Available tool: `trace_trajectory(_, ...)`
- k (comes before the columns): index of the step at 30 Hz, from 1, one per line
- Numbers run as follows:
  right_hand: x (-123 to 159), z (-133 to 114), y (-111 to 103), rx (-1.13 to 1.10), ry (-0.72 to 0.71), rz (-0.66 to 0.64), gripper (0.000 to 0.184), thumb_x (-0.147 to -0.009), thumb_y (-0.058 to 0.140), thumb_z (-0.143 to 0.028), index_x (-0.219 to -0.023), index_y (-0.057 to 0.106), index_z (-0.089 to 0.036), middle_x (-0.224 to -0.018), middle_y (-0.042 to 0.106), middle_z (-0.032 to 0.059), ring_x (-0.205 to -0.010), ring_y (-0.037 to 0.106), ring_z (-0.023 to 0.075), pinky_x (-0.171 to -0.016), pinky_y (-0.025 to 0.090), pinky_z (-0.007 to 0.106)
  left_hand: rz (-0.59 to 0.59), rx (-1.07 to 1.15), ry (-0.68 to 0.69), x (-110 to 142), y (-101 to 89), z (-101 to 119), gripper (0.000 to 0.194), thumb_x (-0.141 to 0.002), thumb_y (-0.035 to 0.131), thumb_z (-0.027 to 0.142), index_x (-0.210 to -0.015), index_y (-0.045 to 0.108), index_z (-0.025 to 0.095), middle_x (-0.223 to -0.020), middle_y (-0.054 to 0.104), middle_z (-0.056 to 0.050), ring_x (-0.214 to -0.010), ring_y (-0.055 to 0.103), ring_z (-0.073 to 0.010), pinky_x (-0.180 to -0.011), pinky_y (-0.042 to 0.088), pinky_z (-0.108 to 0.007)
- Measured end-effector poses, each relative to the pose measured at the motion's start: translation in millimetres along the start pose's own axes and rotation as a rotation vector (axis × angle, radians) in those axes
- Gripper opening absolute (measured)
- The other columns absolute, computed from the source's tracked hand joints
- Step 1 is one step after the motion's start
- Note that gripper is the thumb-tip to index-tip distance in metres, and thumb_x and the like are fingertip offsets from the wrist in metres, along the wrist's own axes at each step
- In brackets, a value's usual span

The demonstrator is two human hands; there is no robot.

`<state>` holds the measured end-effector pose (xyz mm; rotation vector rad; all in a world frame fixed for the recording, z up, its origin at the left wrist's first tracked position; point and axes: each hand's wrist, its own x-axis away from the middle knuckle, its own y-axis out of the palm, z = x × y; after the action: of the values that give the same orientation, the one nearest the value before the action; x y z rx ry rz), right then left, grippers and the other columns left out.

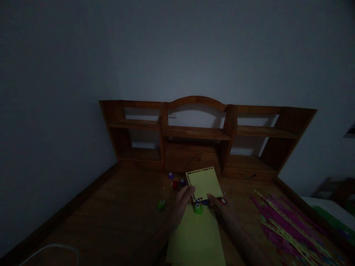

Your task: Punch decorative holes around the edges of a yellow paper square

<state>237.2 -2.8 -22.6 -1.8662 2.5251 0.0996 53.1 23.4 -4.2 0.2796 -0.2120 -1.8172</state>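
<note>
A square sheet of yellow paper (205,184) is held up over the desk, tilted toward me. Small cut-outs run along its top and left edges and part of its bottom edge. My left hand (181,201) pinches its lower left side, and my right hand (222,206) pinches its lower right, thumb on top. Just below the sheet is a green craft punch (198,209); whether it touches the paper I cannot tell. Under both lies a larger yellow sheet (196,236). A small red and white thing by my right hand is partly hidden.
Left of the paper sit another green punch (161,204), a red punch (174,185) and two purple punches (171,175). Pink and yellow punched paper strips (288,225) are heaped at right. A wooden shelf unit (194,132) backs the desk; a white cable (52,245) lies front left.
</note>
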Motion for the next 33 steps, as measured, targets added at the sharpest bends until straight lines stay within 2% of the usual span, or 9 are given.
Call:
trace_trajectory(2, 2, -3, 0, 0.125, -0.021, -0.029, 0.041, -0.063, 0.077, -0.055, -0.062, 0.066, -0.015, -0.066, 0.069, 0.0069, -0.063, 0.062, 0.0221, -0.059, 0.048, 0.031, -0.026, -0.039, 0.021, -1, 1.1, 0, 0.052, -0.076, 0.065, 0.055, -0.107, 0.069, 0.013, -0.104, 0.071, -0.012, -0.098, 0.063, -0.0276, -0.087, 0.048, -0.036)
trace_trajectory(5, 9, -11, 2, 0.227, -0.123, 0.054, 0.041, -0.071, 0.07, -0.056, -0.076, 0.068, -0.016, -0.069, 0.068, 0.0054, -0.067, 0.062, 0.0226, -0.062, 0.048, 0.031, 0.004, -0.084, -0.007, -6, -0.5, -4, 0.054, -0.072, 0.069, 0.056, -0.098, 0.071, 0.009, -0.098, 0.072, -0.013, -0.093, 0.064, -0.0285, -0.081, 0.049, -0.036)
trace_trajectory(11, 16, -28, -7, 0.269, -0.291, 0.156, 0.041, -0.088, 0.048, -0.054, -0.103, 0.063, -0.019, -0.098, 0.07, 0.0087, -0.086, 0.064, 0.0232, -0.072, 0.049, 0.029, 0.06, -0.102, -0.05, -14, -6.9, -14, 0.059, -0.069, 0.069, 0.061, -0.094, 0.072, 0.007, -0.092, 0.072, -0.014, -0.08, 0.065, -0.0245, -0.071, 0.048, -0.031)
trace_trajectory(16, 12, -30, -17, 0.599, -0.315, -0.056, 0.036, -0.084, 0.051, -0.047, -0.101, 0.065, -0.019, -0.09, 0.072, 0.0087, -0.083, 0.066, 0.0256, -0.075, 0.05, 0.035, 0.118, -0.05, -0.058, -19, -13.2, -14, 0.063, -0.069, 0.067, 0.064, -0.094, 0.072, 0.006, -0.088, 0.072, -0.014, -0.079, 0.065, -0.0245, -0.072, 0.049, -0.032)
trace_trajectory(20, 26, -23, -12, 0.794, -0.339, -0.299, 0.029, -0.079, 0.053, -0.03, -0.103, 0.066, -0.021, -0.111, 0.066, 0.0104, -0.101, 0.063, 0.0267, -0.087, 0.048, 0.037, 0.193, -0.026, -0.091, -20, -16.6, -8, 0.066, -0.062, 0.069, 0.068, -0.089, 0.073, 0.007, -0.089, 0.072, -0.015, -0.083, 0.066, -0.0271, -0.075, 0.05, -0.034)
trace_trajectory(23, 37, -16, -4, 0.905, -0.409, -0.376, 0.032, -0.076, 0.056, -0.024, -0.106, 0.066, -0.022, -0.124, 0.059, 0.0115, -0.116, 0.056, 0.028, -0.096, 0.045, 0.039, 0.216, -0.032, -0.099, -20, -18.2, -9, 0.068, -0.06, 0.069, 0.069, -0.088, 0.073, 0.008, -0.086, 0.073, -0.015, -0.083, 0.067, -0.0285, -0.076, 0.05, -0.035)
trace_trajectory(26, 45, -14, 0, 1.002, -0.455, -0.355, 0.036, -0.077, 0.058, -0.024, -0.113, 0.063, -0.023, -0.132, 0.052, 0.0118, -0.118, 0.054, 0.0291, -0.096, 0.047, 0.04, 0.205, -0.035, -0.094, -21, -19.4, -13, 0.066, -0.06, 0.07, 0.069, -0.087, 0.074, 0.008, -0.087, 0.073, -0.015, -0.083, 0.067, -0.029, -0.076, 0.05, -0.036)
trace_trajectory(30, 77, -31, 6, 1.013, -0.43, -0.203, 0.038, -0.084, 0.053, -0.026, -0.121, 0.06, -0.027, -0.132, 0.054, 0.0112, -0.11, 0.06, 0.03, -0.078, 0.056, 0.038, 0.181, 0.014, -0.108, -24, -19.9, -15, 0.069, -0.058, 0.072, 0.068, -0.09, 0.073, 0.007, -0.091, 0.072, -0.017, -0.083, 0.067, -0.0298, -0.076, 0.051, -0.038)
trace_trajectory(33, 125, -46, 18, 0.803, -0.502, -0.576, 0.031, -0.087, 0.055, -0.028, -0.115, 0.063, -0.037, -0.122, 0.061, 0.0034, -0.108, 0.061, 0.0263, -0.074, 0.057, 0.033, 0.175, 0.009, -0.11, -25, -18.4, -14, 0.069, -0.057, 0.073, 0.068, -0.09, 0.073, 0.007, -0.09, 0.072, -0.017, -0.087, 0.066, -0.0303, -0.077, 0.051, -0.037)
